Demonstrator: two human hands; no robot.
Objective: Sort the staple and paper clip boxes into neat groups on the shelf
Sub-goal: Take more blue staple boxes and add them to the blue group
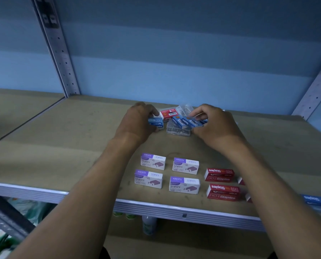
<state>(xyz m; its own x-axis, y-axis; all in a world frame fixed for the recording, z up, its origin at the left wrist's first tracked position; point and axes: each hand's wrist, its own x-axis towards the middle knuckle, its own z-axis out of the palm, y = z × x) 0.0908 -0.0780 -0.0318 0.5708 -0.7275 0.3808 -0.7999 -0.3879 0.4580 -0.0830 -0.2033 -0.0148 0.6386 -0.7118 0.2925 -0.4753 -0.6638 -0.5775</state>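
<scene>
Both hands work at a mixed pile in the middle of the shelf (62, 143). My left hand (137, 120) grips a blue staples box (156, 122). My right hand (212, 124) holds another blue staples box (190, 122), tilted over a clear plastic paper clip box (178, 129). A red box (168, 114) and a second clear box (184, 109) lie behind them. Near the front edge, several purple-and-white staples boxes (153, 161) form a two-by-two block. Two red staples boxes (219, 174) sit to their right, partly hidden by my right forearm.
A blue staples box (316, 200) lies at the shelf's front right edge. Perforated metal uprights (62, 58) stand at the back left and back right against a blue wall. Bottles (148, 225) and packets show on the level below.
</scene>
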